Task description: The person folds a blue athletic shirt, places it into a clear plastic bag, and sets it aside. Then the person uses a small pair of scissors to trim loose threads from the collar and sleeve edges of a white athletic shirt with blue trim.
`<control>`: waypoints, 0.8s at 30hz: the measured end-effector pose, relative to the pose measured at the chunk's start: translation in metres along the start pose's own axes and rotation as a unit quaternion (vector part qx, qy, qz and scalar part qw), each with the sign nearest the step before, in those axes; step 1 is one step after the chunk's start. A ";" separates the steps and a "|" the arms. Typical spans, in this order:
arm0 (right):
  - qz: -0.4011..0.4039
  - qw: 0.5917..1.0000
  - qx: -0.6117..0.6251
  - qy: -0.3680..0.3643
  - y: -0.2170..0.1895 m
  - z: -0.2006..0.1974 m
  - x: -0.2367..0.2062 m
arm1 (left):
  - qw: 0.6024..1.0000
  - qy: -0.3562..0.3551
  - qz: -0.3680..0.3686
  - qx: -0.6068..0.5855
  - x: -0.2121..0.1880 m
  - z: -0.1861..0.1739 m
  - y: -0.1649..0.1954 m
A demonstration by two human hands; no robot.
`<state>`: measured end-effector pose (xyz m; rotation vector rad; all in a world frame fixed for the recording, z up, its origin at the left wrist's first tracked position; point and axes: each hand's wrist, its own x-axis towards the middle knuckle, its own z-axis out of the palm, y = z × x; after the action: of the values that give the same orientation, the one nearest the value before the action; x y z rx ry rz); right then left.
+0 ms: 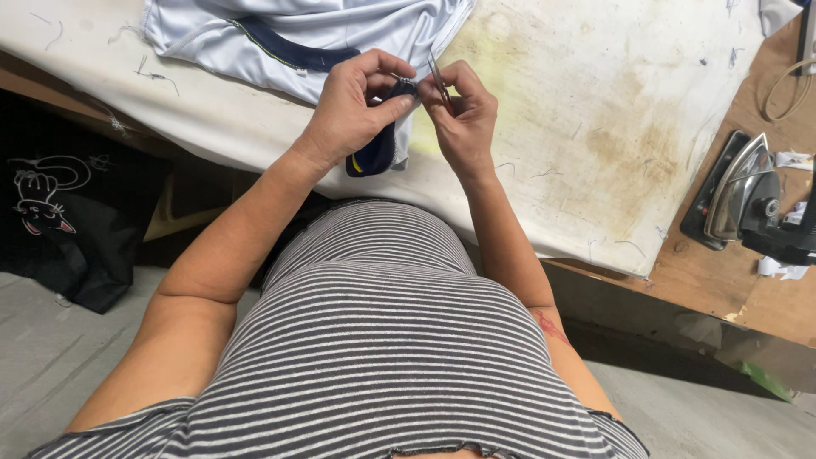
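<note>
A pale blue garment (306,34) with navy trim lies on the white padded table (578,102) at the top. My left hand (353,106) pinches a navy edge of the garment (380,153) between thumb and fingers, just over the table's near edge. My right hand (466,115) is right beside it, fingers closed on a thin metal thread snip (438,81) whose tip points up toward the pinched fabric. Both hands nearly touch each other. My striped shirt fills the lower part of the view.
The table pad carries yellow-brown stains and loose thread bits. A metal flat iron (741,191) rests on a dark pad on the wooden board (722,280) at right. A black bag (59,212) sits on the floor at left.
</note>
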<state>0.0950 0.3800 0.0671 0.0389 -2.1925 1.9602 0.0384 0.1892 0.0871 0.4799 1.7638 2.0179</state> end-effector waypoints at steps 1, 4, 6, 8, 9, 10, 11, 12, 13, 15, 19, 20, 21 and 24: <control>0.005 1.000 0.009 -0.002 0.000 0.000 0.002 | 1.000 -0.005 0.014 -0.007 0.000 0.001 -0.001; 0.078 0.996 0.021 0.023 0.000 -0.004 0.004 | 0.998 0.011 -0.013 -0.060 0.002 -0.001 -0.005; 0.085 0.995 0.013 0.042 -0.002 -0.007 0.002 | 0.994 0.027 -0.050 -0.091 0.005 -0.003 -0.009; 0.034 0.998 -0.002 0.045 -0.005 -0.009 -0.004 | 0.990 0.044 -0.088 -0.105 0.006 -0.005 -0.013; 0.030 0.998 -0.044 0.043 -0.007 -0.009 -0.007 | 0.989 0.042 -0.085 -0.116 0.006 -0.005 -0.014; 0.025 0.995 -0.085 0.042 -0.008 -0.008 -0.010 | 0.988 0.040 -0.082 -0.127 0.006 -0.004 -0.015; 0.021 0.991 -0.126 0.040 -0.009 -0.006 -0.013 | 0.987 0.038 -0.079 -0.137 0.005 -0.003 -0.015; 0.000 0.993 -0.112 0.039 -0.009 -0.004 -0.015 | 0.990 0.031 -0.060 -0.122 0.004 -0.002 -0.014; -0.020 0.994 -0.098 0.038 -0.009 -0.002 -0.017 | 0.993 0.022 -0.042 -0.107 0.002 0.001 -0.014; -0.022 0.998 -0.042 0.027 -0.006 0.003 -0.018 | 0.998 0.010 -0.011 -0.062 -0.003 0.004 -0.012; 0.023 0.999 0.030 0.037 0.000 -0.003 -0.012 | 0.994 -0.075 0.029 -0.080 -0.013 0.004 -0.013; 0.030 0.998 0.024 0.050 0.001 -0.008 -0.011 | 0.986 -0.111 0.033 -0.119 -0.015 0.003 -0.015; 0.044 0.997 0.027 0.053 0.001 -0.015 -0.011 | 0.988 -0.108 0.033 -0.108 -0.016 0.003 -0.018; 0.092 0.994 0.016 0.062 -0.004 -0.028 -0.016 | 0.994 -0.082 0.023 -0.072 -0.018 0.006 -0.029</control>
<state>0.1152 0.4057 0.0707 -0.2809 -2.1520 2.0315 0.0592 0.1883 0.0593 0.6259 1.5114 2.0550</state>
